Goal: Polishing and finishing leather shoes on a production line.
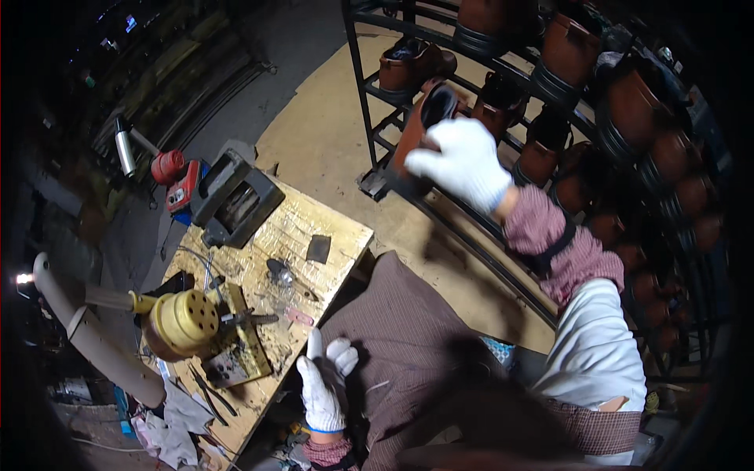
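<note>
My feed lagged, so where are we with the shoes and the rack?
Done: many brown shoes already sit on the black rack. In hand: the right hand grips a brown shoe at the rack's near shelves. The left hand rests empty by the wooden workbench. What is left: I see no other shoes waiting on the bench.

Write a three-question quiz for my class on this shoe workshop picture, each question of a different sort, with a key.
1. True or false: the right hand grips a brown shoe at the metal rack.
2. Multiple choice: the left hand is A) empty, beside the wooden bench; B) holding a hammer; C) on the rack.
3. Fill in: the round yellow perforated tool lies on the ____.

Key: 1 true; 2 A; 3 bench.
</note>
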Tool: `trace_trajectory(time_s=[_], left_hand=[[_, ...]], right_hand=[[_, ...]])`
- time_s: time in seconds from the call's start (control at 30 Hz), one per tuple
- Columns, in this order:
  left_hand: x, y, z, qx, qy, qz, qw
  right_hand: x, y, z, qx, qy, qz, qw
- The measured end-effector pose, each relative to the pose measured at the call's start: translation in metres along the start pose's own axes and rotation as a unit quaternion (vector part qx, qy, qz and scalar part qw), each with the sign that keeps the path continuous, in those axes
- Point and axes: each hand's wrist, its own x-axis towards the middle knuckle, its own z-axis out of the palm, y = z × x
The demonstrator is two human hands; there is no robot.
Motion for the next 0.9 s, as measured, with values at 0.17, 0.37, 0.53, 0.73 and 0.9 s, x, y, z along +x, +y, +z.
trace_trajectory(time_s=[0.17,0.37,0.53,0.73,0.9], left_hand=[[0.008,-0.013,-0.020,-0.002,0.047,-0.054,0.997],[0.019,-0.027,-0.036,-0.032,0.120,-0.064,0.990],[0.025,-0.019,-0.026,-0.023,0.104,-0.039,0.994],[0.013,-0.014,-0.010,0.002,0.067,-0.002,0.998],[-0.009,-0.010,0.004,-0.018,0.035,0.026,0.999]], right_hand=[[0.087,0.086,0.029,-0.133,-0.098,0.193,0.967],[0.132,0.044,0.060,-0.205,0.073,-0.008,0.976],[0.205,0.069,0.103,-0.055,0.022,0.164,0.985],[0.161,0.030,0.095,-0.041,-0.071,0.107,0.991],[0.060,-0.061,0.016,0.253,0.027,0.010,0.967]])
